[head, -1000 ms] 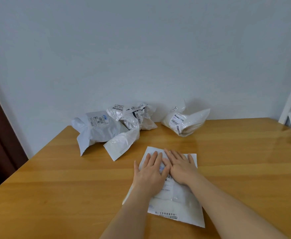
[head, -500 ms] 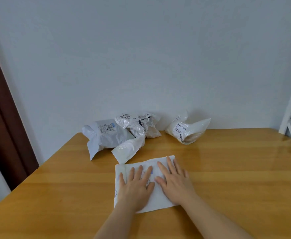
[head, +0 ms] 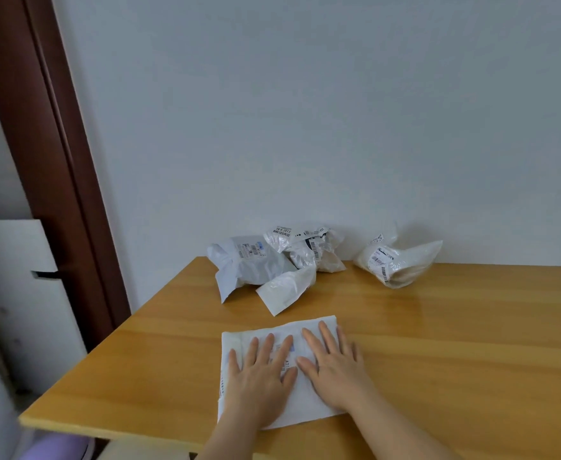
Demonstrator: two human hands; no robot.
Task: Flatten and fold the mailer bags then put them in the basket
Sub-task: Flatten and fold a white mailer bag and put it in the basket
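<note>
On the table (head: 471, 343), two flat hands (head: 262, 373) press one mailer bag (head: 249, 333).

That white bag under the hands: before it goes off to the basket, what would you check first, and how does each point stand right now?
1. White bag lies flat on the table: ok.
2. Left hand presses it with straight fingers: ok.
3. Right hand presses it beside the left: ok.
4. Fold finished and holding: cannot tell, since the hands cover most of it.
5. Basket within reach: cannot tell, as none shows in this view.
6. Other bags done: not ok; the grey bag, the crumpled bags beside it and the clear bag near the wall are still bunched up.
</note>
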